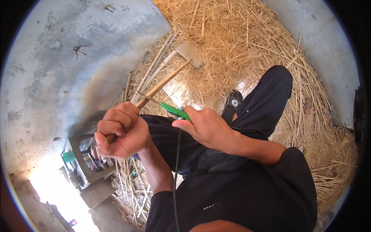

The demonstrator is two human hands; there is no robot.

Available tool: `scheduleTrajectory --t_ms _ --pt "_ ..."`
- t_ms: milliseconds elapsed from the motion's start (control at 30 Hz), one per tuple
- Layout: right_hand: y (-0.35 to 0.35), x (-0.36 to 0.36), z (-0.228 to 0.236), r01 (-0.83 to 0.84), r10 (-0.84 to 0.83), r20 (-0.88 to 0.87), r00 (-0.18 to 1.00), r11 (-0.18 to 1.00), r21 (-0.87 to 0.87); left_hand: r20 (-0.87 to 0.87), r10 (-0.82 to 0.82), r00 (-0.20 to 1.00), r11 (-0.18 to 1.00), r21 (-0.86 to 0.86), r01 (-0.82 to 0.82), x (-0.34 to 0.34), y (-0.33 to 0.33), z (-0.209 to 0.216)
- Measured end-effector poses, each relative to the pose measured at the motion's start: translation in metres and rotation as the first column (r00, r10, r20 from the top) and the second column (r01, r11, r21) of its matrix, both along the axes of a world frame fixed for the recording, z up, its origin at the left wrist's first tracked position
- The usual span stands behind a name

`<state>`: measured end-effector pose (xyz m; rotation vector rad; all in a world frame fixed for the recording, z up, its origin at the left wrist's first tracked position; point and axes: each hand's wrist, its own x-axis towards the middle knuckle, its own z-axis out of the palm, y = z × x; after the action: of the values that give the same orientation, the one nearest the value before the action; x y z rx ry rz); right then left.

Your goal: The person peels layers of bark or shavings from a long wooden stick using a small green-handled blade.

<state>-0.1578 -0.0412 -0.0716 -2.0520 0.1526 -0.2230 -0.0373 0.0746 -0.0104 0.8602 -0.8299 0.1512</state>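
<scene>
My left hand (pixel 125 131) is closed around a tapered wooden stick (pixel 165 81). The stick slants up and to the right and narrows to a point at its far end. My right hand (pixel 206 125) grips a green-handled knife (pixel 172 109). Its thin blade crosses the stick just beyond my left fist and appears to touch it. Part of the knife's handle is hidden inside my right hand, and my left fingers cover the lower part of the stick.
Wood shavings (pixel 239 42) and long thin strips cover the floor ahead and to the right. A wooden box of tools (pixel 91 158) stands at the lower left. A worn grey wall (pixel 69 69) rises on the left. A dark cable (pixel 177 174) hangs down across my lap.
</scene>
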Motion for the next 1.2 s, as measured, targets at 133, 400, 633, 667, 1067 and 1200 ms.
scheduleTrajectory --t_ms 133,400,633,667,1067,1200 --pt "-0.002 -0.001 -0.010 0.027 -0.026 0.007 1.000 0.998 -0.052 0.038 -0.007 0.999 1.000 0.009 0.007 -0.006 -0.003 -0.001" --pt "-0.004 -0.010 -0.006 0.123 -0.127 -0.013 0.992 0.980 -0.157 0.019 -0.008 1.000 1.000 -0.004 0.008 -0.018 -0.016 -0.001" --pt "-0.010 -0.017 -0.002 0.115 -0.116 -0.014 0.993 0.990 -0.082 0.068 -0.099 0.993 0.995 -0.025 0.101 -0.027 -0.027 -0.004" --pt "-0.007 -0.019 -0.003 0.103 -0.103 -0.008 0.995 0.994 -0.035 0.076 -0.122 0.990 0.992 -0.008 0.123 -0.024 -0.028 -0.005" --pt "-0.012 -0.001 -0.037 0.148 -0.134 0.174 0.975 0.987 -0.069 0.031 0.004 1.000 0.999 -0.033 -0.003 -0.021 -0.028 -0.003" --pt "-0.012 0.005 -0.042 0.101 -0.102 0.069 0.992 0.994 0.030 0.010 0.101 0.995 0.995 -0.025 -0.101 -0.019 -0.021 -0.004"
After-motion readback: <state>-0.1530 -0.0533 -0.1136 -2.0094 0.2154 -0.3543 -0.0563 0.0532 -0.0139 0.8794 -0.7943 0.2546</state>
